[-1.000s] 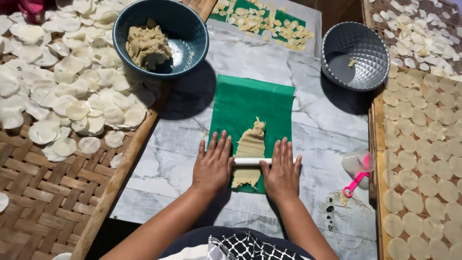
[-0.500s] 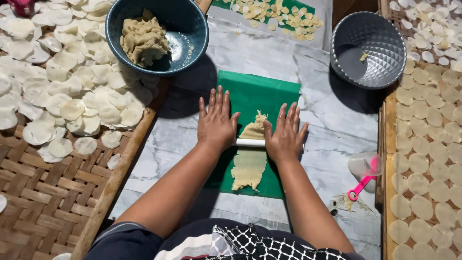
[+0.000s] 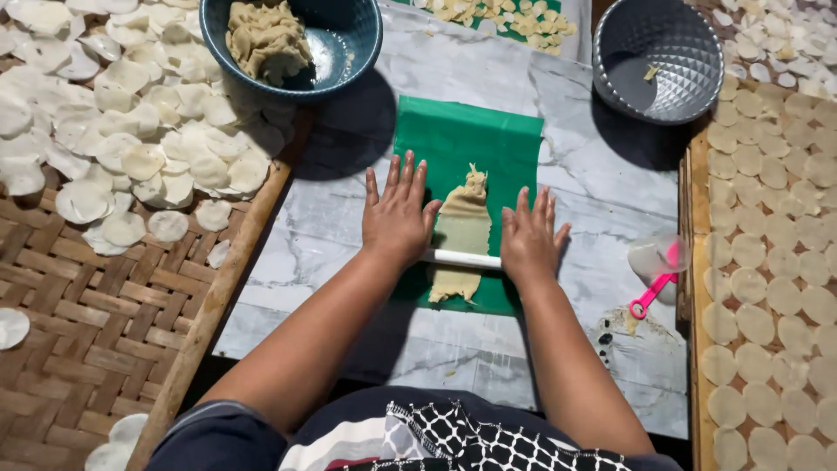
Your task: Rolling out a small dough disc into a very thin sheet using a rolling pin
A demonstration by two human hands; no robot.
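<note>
The left hand (image 3: 398,214) and right hand (image 3: 529,235) lie flat, fingers extended and spread, palms pressing the ends of a white rolling pin (image 3: 462,259). The pin lies crosswise on a strip of dough (image 3: 462,231), which extends far beyond the fingertips and near toward the wrists. The dough rests on a green sheet (image 3: 471,139) on the marble slab (image 3: 349,227). Far left, a blue bowl (image 3: 349,44) contains a lump of dough. Far right, a grey faceted bowl (image 3: 680,44) contains one small scrap. Right of the right hand lies a round cutter with a pink handle (image 3: 656,283).
</note>
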